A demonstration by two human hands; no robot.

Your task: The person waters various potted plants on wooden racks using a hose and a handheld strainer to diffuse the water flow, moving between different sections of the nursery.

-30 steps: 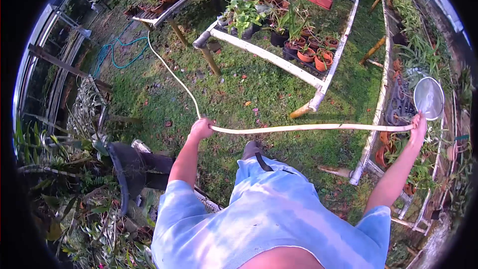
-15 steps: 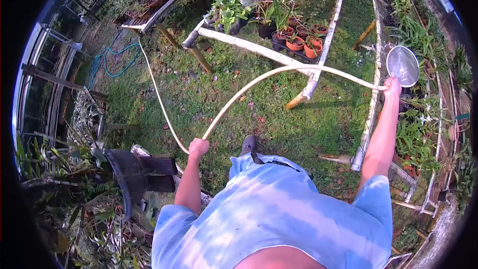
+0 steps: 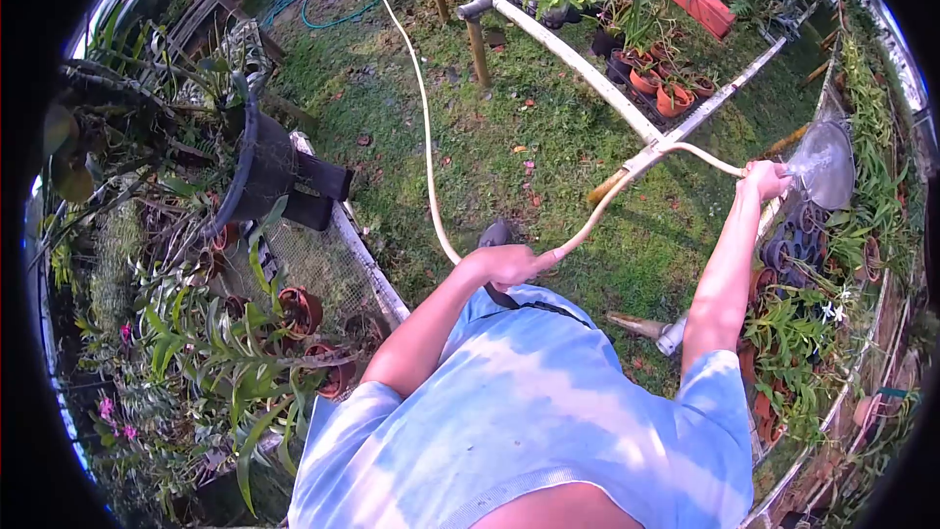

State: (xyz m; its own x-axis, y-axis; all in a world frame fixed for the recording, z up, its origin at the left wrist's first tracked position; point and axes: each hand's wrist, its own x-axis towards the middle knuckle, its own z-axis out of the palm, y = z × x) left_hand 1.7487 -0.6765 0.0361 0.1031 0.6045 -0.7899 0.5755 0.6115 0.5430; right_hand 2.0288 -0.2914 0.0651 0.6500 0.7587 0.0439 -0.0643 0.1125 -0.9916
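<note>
Hazard: the long cream flexible hose (image 3: 427,137) could kink at the slack loop between the hands, choking flow. Its trailing run could snag the white-railed plant counter (image 3: 578,64) at 12 o'clock. It crosses the grass (image 3: 509,137) from 12 o'clock, unkinked. The left hand (image 3: 504,263) is clenched round its middle. The right hand (image 3: 764,179), at 3 o'clock, is clenched round the outlet, fanning water (image 3: 825,165).
</note>
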